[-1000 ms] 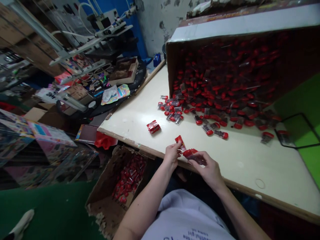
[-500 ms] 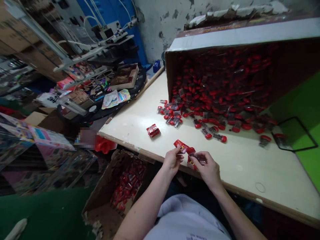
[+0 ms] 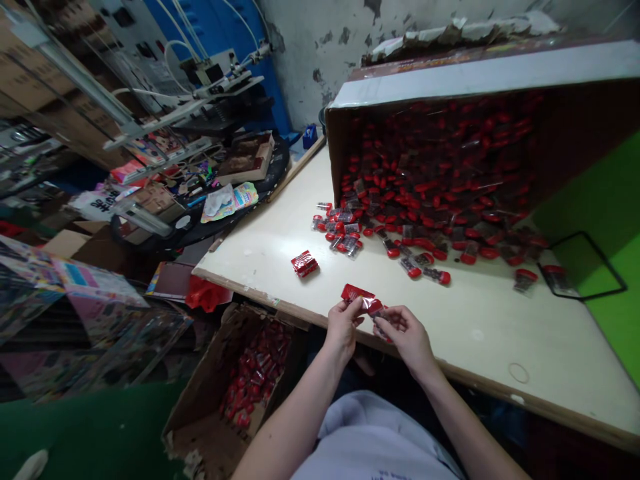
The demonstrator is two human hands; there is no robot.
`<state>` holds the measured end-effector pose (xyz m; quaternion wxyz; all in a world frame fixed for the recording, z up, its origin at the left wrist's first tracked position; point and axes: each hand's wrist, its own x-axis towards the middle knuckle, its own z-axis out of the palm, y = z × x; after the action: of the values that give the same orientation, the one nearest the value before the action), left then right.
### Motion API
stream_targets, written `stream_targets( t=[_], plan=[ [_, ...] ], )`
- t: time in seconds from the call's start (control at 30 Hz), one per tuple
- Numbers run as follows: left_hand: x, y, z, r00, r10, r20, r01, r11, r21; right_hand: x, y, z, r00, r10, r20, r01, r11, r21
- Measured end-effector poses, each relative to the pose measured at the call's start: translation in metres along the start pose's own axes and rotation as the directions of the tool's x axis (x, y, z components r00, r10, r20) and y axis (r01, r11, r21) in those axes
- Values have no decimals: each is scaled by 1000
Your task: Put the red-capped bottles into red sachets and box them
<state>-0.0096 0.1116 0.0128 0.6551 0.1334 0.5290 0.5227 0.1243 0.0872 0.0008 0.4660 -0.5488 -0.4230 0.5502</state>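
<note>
Close to the table's front edge, my left hand point(image 3: 345, 325) pinches a shiny red printed wrapper point(image 3: 361, 297) between thumb and fingers. My right hand point(image 3: 407, 335) is closed beside it around a small clear container point(image 3: 384, 321) with dark contents, partly covered by the fingers. Red material shows next to that container; whether it is a cap or another wrapper, I cannot tell. The wrapper and container meet or overlap between the two hands. A small stack of folded red wrappers point(image 3: 304, 264) lies on the table, up and left of my hands.
A large carton point(image 3: 435, 83) lies on its side, spilling many red-capped containers point(image 3: 400, 180) onto the white table point(image 3: 480, 333). Below the front edge, an open box point(image 3: 195, 393) holds red-wrapped pieces. A black wire frame point(image 3: 590, 267) stands right; a machine point(image 3: 200, 100) occupies the left.
The red wrapper in my left hand is turned and now lies closer to the container in my right hand. My right fingers have shifted slightly left. The camera view has moved a little.
</note>
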Motion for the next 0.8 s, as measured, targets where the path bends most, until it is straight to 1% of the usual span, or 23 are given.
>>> stream_targets(
  t=[0.1,0.2,0.33,0.43,0.6,0.8],
  plan=[
    [2,4,-3,999,5,-50,-6,1000,-21,-2,-2,-2,1000,9,-4,-9,1000,-1],
    [2,9,-5,997,-11,-79,8,999,-41,-4,-4,-5,999,1,-36,-2,1000,-23],
    [2,11,-5,994,-45,-101,38,997,-69,-7,-8,-7,993,-61,-97,51,993,-102],
    [2,10,-5,993,-38,-116,30,997,-68,-9,-13,-4,988,-96,-121,80,989,-126],
    [0,7,-3,995,-30,-94,25,998,-53,-9,-17,0,989,-102,-104,88,988,-128],
    [-6,7,-2,995,-91,-28,89,993,-75,-7,-11,1,989,-90,-115,74,988,-138]
  ],
)
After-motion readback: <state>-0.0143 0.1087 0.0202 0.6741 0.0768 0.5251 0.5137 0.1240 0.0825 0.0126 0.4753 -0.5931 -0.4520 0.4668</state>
